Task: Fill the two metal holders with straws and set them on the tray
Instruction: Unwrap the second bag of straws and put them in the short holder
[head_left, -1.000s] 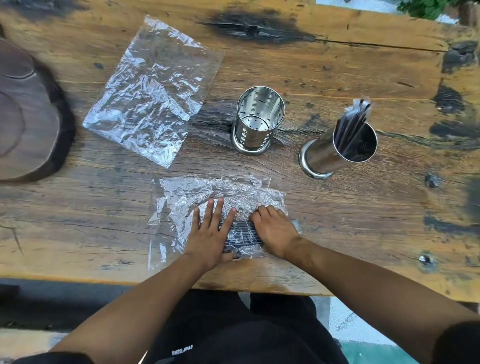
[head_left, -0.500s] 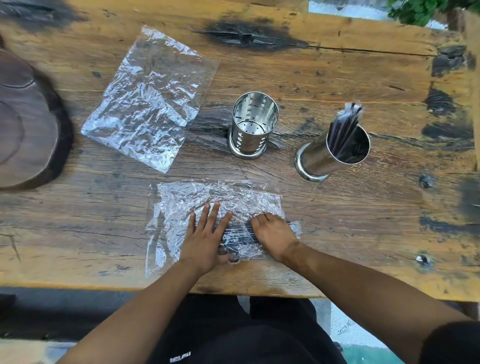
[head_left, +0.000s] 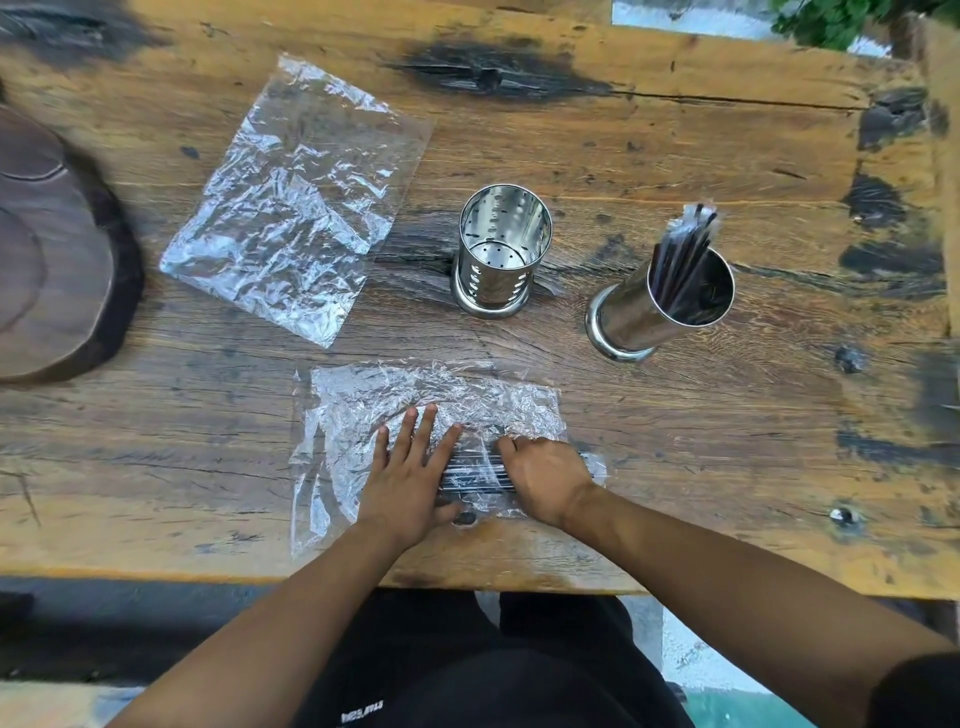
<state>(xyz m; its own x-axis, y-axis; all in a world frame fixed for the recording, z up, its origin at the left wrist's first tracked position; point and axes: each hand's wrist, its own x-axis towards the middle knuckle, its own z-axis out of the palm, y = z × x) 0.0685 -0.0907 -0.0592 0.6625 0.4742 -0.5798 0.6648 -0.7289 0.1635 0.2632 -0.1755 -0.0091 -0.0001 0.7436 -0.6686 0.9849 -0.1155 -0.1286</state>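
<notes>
A perforated metal holder (head_left: 498, 254) stands empty at the table's middle. To its right a second metal holder (head_left: 639, 322) carries several dark wrapped straws (head_left: 685, 244) that poke out of its top. Near the front edge lies a crinkled clear plastic bag (head_left: 431, 400) with a bundle of dark straws (head_left: 472, 475) inside. My left hand (head_left: 410, 473) lies flat on this bag with its fingers spread, just left of the bundle. My right hand (head_left: 545, 478) has its fingers curled over the bundle's right end through the plastic. The dark wooden tray (head_left: 47, 249) sits at the far left.
An empty clear plastic bag (head_left: 296, 202) lies flat between the tray and the empty holder. The rough wooden table (head_left: 675, 467) has dark burn marks and a near edge just under my wrists. Green leaves (head_left: 831, 21) show past the far right corner.
My right fingers have curled tighter over the straw bundle. The left hand stays flat on the bag. The holders, tray and spare bag have not moved.
</notes>
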